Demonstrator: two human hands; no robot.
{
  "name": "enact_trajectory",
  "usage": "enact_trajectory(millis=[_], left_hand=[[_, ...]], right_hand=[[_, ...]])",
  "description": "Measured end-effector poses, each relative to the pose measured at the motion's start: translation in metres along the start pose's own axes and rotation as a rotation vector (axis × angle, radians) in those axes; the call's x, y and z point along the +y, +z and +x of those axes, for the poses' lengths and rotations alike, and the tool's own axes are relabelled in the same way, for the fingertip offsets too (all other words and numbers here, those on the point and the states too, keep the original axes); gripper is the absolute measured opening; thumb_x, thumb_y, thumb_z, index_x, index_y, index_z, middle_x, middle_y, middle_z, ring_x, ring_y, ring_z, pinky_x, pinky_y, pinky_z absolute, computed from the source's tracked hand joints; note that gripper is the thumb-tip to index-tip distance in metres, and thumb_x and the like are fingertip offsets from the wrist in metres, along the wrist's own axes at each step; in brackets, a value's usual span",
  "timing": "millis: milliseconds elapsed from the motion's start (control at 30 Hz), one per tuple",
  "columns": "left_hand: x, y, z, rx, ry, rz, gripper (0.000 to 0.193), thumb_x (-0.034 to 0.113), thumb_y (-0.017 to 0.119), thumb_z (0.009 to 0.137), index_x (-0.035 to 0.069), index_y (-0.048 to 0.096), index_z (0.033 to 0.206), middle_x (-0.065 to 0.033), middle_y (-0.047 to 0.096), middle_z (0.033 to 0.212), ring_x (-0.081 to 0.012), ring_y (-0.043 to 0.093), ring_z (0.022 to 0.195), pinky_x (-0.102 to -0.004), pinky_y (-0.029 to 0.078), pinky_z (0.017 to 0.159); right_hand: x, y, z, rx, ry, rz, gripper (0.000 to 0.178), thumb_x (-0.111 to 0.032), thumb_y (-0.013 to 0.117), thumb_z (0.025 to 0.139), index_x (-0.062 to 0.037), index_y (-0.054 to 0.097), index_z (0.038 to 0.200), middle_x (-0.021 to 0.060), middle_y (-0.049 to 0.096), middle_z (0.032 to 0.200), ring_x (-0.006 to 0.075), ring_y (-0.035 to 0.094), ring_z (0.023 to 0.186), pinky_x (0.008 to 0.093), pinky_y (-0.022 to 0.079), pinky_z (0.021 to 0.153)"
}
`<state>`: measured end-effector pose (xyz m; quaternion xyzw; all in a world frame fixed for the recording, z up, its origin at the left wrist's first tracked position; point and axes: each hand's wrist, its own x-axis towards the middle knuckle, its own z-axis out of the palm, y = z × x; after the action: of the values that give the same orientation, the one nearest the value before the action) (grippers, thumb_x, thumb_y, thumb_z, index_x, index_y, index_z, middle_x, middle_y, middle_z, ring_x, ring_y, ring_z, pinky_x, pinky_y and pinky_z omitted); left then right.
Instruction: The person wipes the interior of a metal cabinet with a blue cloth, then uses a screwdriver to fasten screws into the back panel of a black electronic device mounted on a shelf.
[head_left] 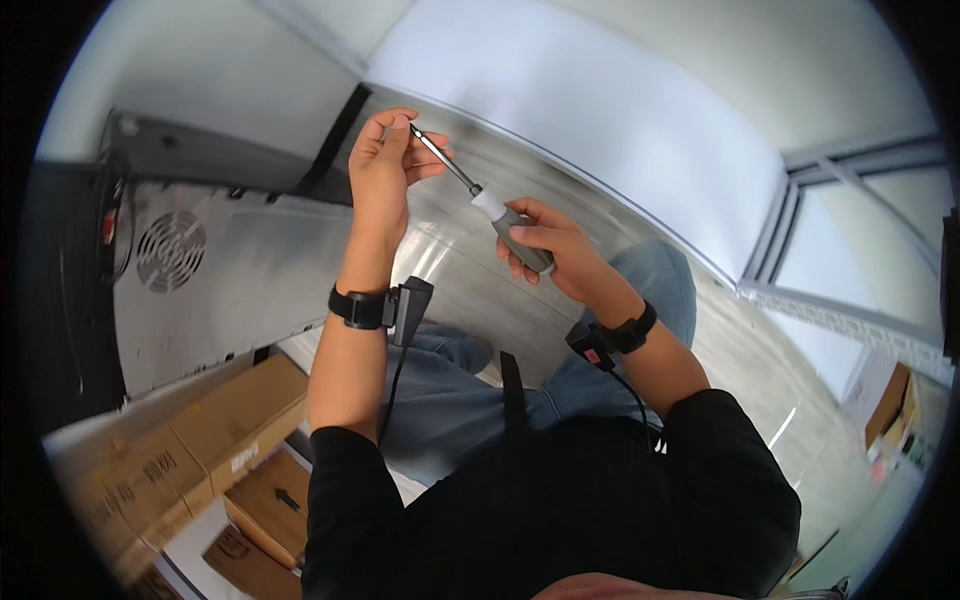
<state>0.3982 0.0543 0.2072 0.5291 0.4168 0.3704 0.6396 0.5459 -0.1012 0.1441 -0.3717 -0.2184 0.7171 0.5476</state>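
Observation:
A screwdriver (524, 242) with a grey handle, a white collar and a thin metal shaft is held in the air, slanting up to the left. My right hand (560, 245) is closed around its handle. At the other end, thumb and index finger of my left hand (385, 150) pinch the tip, while the remaining fingers curl behind the shaft. The fingers partly hide the tip, so its shape cannot be made out. Each wrist wears a black strap with a small cabled device.
A metal computer case (230, 270) with a round fan grille stands close on my left. Cardboard boxes (215, 415) are stacked at the lower left. A white panel (600, 110) rises ahead, and an open carton (888, 405) sits at the right.

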Motion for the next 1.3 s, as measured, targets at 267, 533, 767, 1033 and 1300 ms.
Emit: enact_trajectory(millis=[267,533,767,1033,1300], left_hand=[[-0.073,0.145,0.068,-0.275,-0.306,0.017,0.016,0.013,0.045,0.097,0.002,0.056,0.101,-0.012,0.065,0.094,-0.0196,0.064,0.085,-0.031,0.051,0.073],[-0.127,0.243,0.105,-0.499,-0.416,0.07,0.014,0.015,0.048,0.097,0.004,0.055,0.103,-0.0081,0.063,0.093,-0.0162,0.059,0.082,-0.028,0.049,0.075],[-0.21,0.275,0.162,-0.395,-0.286,0.201,0.015,0.012,0.062,0.09,-0.001,0.067,0.097,-0.0038,0.063,0.083,-0.012,0.057,0.073,-0.024,0.049,0.068],[-0.271,0.313,0.218,-0.425,0.211,0.747,0.012,0.014,0.066,0.084,0.005,0.071,0.09,-0.0034,0.07,0.083,-0.0134,0.063,0.073,-0.028,0.05,0.067],[-0.309,0.342,0.263,-0.408,0.447,0.884,0.013,0.022,0.067,0.083,0.013,0.074,0.089,-0.0041,0.069,0.082,-0.021,0.063,0.077,-0.0358,0.05,0.07]], right_hand=[[0.003,-0.099,-0.052,0.381,-0.114,0.21,0.033,-0.026,0.053,0.093,-0.003,0.049,0.116,0.0077,0.063,0.078,0.0107,0.056,0.056,0.0227,0.038,0.043],[0.0,-0.166,-0.08,0.551,-0.211,0.346,0.025,-0.025,0.052,0.092,-0.0045,0.051,0.108,0.0072,0.062,0.074,0.0107,0.053,0.05,0.0225,0.036,0.04],[0.035,-0.198,-0.076,0.739,-0.225,0.37,0.021,-0.024,0.049,0.093,-0.0062,0.048,0.104,0.008,0.061,0.074,0.0114,0.053,0.051,0.0227,0.036,0.041],[0.055,-0.212,-0.052,0.876,-0.258,0.434,0.021,-0.025,0.053,0.093,-0.0078,0.049,0.105,0.0067,0.061,0.074,0.0117,0.054,0.051,0.0241,0.037,0.042],[0.066,-0.224,-0.025,0.962,-0.298,0.486,0.019,-0.022,0.052,0.093,-0.0087,0.049,0.105,0.0069,0.061,0.075,0.0129,0.053,0.051,0.0247,0.037,0.043]])
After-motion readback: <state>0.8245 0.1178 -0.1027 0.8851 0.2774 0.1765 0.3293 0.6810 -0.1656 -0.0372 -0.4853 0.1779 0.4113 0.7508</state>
